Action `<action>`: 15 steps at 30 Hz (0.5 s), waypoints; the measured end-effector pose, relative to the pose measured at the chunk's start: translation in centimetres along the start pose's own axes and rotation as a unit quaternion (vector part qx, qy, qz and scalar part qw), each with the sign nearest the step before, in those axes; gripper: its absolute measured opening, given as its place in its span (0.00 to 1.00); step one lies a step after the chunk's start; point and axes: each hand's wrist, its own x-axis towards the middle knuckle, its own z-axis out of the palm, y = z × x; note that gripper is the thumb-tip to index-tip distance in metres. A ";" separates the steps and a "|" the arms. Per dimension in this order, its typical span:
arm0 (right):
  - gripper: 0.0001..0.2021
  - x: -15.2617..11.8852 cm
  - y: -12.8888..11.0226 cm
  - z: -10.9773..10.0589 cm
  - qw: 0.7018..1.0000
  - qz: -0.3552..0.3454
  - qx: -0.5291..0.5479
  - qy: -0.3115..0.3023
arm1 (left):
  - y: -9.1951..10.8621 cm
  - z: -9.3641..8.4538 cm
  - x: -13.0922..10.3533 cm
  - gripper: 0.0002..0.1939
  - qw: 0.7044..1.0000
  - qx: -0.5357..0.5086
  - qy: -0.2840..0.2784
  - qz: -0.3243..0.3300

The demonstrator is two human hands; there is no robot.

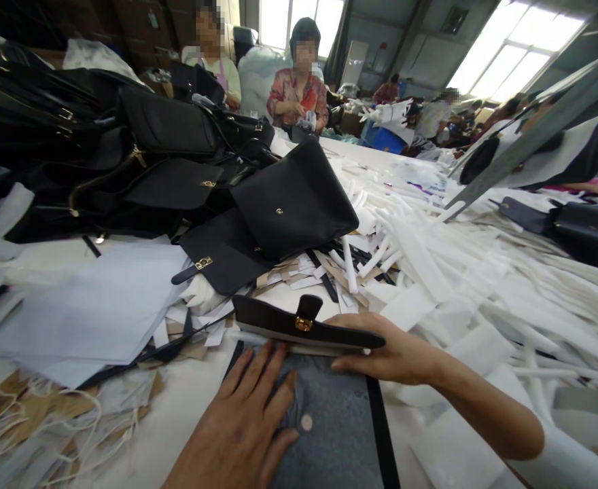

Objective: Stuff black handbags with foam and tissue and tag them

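Observation:
Before me lies a black bag (pixel 324 414), its grey inner side facing up and a small pale disc showing on it. My left hand (pixel 248 421) rests flat on that grey surface with its fingers spread. On the right, my right hand (pixel 380 350) grips the bag's raised black flap (pixel 271 324), thumb below and fingers partly hidden behind it. A gold clasp (pixel 304 324) with a short black tab sits at the middle of the flap. Just beyond is another black bag (pixel 299 204), its flap lying open with a gold fitting.
Black bags (pixel 166 122) are heaped at the left. White paper sheets (pixel 100 299) and tags with string (pixel 34 428) lie nearer. White strips (pixel 431 265) cover the table's right side, where a dark bag (pixel 589 231) lies. Several people work beyond, one in a patterned shirt (pixel 281 92).

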 end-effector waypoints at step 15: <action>0.18 -0.1 3.9 0.2 0.993 -0.011 -0.113 0.037 | 0.1 -0.3 0.3 0.27 1.000 -0.001 -0.010 -0.006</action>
